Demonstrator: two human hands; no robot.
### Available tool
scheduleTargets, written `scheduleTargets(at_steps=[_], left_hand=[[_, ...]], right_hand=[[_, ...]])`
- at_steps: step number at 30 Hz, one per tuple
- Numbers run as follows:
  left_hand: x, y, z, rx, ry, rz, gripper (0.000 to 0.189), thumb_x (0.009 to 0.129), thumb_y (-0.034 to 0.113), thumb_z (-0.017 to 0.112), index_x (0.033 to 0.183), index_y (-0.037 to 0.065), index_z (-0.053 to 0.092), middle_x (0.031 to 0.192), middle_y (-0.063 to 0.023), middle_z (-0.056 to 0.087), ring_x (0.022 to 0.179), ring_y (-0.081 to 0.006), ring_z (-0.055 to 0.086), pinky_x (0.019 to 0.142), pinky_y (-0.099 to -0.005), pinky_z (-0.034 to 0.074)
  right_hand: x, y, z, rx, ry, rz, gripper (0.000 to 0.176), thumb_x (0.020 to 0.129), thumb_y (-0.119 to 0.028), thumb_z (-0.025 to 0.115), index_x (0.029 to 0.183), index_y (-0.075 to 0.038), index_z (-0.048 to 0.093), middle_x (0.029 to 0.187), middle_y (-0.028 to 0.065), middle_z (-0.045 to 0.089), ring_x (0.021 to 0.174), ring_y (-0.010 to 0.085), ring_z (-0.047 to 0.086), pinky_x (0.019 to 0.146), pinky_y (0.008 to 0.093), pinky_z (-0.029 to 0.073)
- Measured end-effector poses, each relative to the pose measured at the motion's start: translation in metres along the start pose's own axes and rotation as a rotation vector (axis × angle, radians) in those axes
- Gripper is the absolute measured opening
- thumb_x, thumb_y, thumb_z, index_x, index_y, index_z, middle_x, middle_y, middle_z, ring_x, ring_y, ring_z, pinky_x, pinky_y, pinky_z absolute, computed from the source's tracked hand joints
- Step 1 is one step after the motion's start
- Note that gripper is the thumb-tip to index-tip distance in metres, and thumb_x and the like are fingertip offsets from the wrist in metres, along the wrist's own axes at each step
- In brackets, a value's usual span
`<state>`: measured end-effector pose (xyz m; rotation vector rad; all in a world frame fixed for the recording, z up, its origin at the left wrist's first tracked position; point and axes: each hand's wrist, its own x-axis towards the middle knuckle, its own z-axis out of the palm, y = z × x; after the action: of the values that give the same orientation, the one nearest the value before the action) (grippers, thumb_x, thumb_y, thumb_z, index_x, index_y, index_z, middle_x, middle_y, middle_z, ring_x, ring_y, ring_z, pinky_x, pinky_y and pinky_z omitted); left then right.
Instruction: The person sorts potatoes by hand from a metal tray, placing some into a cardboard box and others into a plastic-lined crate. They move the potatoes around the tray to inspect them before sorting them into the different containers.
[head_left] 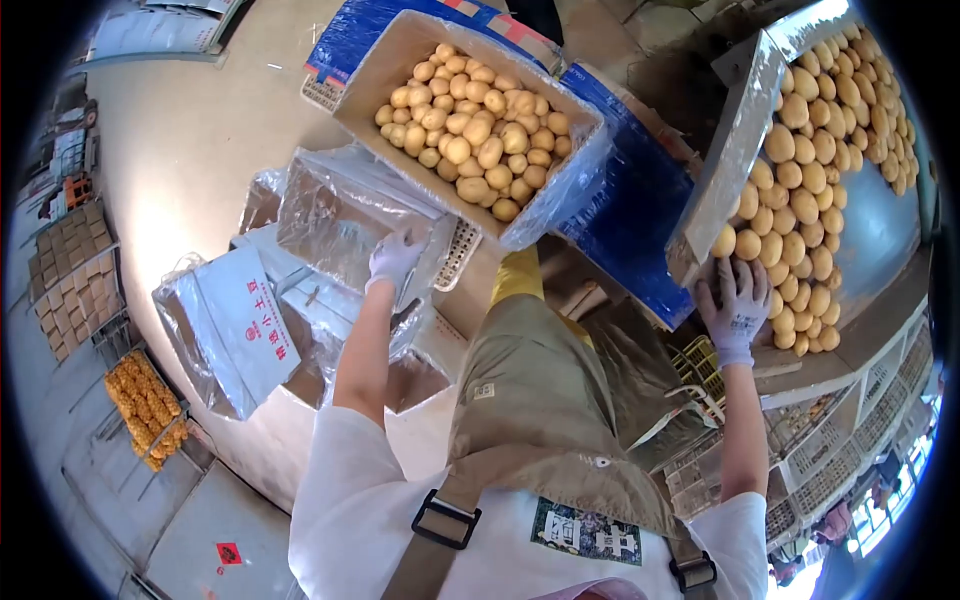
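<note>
My left hand (pixel 395 258), in a pale glove, is over the near side of a cardboard box (pixel 345 215) lined with clear plastic. Its fingers look curled; whatever they may hold is hidden. My right hand (pixel 737 308), also gloved, is at the edge of a sorting table, with its fingers apart against the nearest potatoes (pixel 795 225). No potato is visibly gripped in it. Between the hands, farther out, stands a plastic-lined carton (pixel 368 95) heaped with potatoes (pixel 475 125).
Several cartons lie left of me, one with a white flap (pixel 240 325) bearing red print. A blue board (pixel 630 225) is between the full carton and the table's raised metal rim (pixel 735 140). Plastic crates (pixel 800 455) line the right. Stacked boxes (pixel 75 275) stand far left.
</note>
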<state>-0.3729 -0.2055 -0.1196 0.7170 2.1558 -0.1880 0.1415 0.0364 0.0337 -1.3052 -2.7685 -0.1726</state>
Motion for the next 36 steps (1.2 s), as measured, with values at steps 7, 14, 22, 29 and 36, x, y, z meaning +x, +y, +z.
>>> scheduleTargets(at_steps=[7,14,22,29,36], left_hand=[[0.037,-0.017,0.069,0.144,-0.161,-0.005,0.054,0.084,0.044,0.061,0.122,0.006,0.069,0.127,-0.0212,0.065,0.119,-0.0377,0.062,0.103,-0.0446,0.047],[-0.037,0.003,0.093,0.339,-0.083,0.067,0.054,0.086,0.045,0.052,0.114,0.002,0.071,0.116,-0.0236,0.069,0.110,-0.0397,0.066,0.096,-0.0469,0.050],[-0.239,0.048,0.016,0.237,-0.023,0.241,0.056,0.087,0.053,0.056,0.097,0.001,0.073,0.095,-0.0268,0.070,0.089,-0.0409,0.070,0.080,-0.0481,0.054],[-0.339,0.147,0.063,-0.015,0.026,0.583,0.056,0.090,0.050,0.057,0.069,0.000,0.069,0.059,-0.0205,0.061,0.056,-0.0329,0.064,0.060,-0.0453,0.051],[-0.350,0.254,0.216,0.250,-0.290,0.857,0.051,0.096,0.048,0.049,0.092,0.003,0.074,0.093,-0.0210,0.072,0.091,-0.0387,0.070,0.089,-0.0478,0.051]], right_hand=[[-0.011,0.006,0.003,0.013,0.050,0.028,0.052,0.077,-0.037,0.075,0.124,-0.018,0.067,0.121,0.0053,0.062,0.125,0.0310,0.051,0.102,0.0514,0.040],[-0.017,0.011,0.004,0.057,0.090,0.044,0.047,0.077,-0.040,0.074,0.120,-0.019,0.068,0.119,0.0033,0.063,0.124,0.0280,0.052,0.100,0.0506,0.041],[-0.022,0.012,0.006,0.053,0.095,0.090,0.047,0.079,-0.041,0.072,0.121,-0.020,0.068,0.120,0.0022,0.063,0.128,0.0262,0.050,0.103,0.0508,0.039],[-0.027,0.008,0.003,0.024,0.055,0.087,0.047,0.082,-0.042,0.070,0.124,-0.020,0.065,0.123,0.0025,0.063,0.128,0.0264,0.049,0.105,0.0504,0.037],[-0.030,0.011,0.006,0.039,0.044,0.093,0.046,0.084,-0.044,0.068,0.124,-0.021,0.065,0.126,0.0021,0.062,0.131,0.0262,0.047,0.107,0.0517,0.036]])
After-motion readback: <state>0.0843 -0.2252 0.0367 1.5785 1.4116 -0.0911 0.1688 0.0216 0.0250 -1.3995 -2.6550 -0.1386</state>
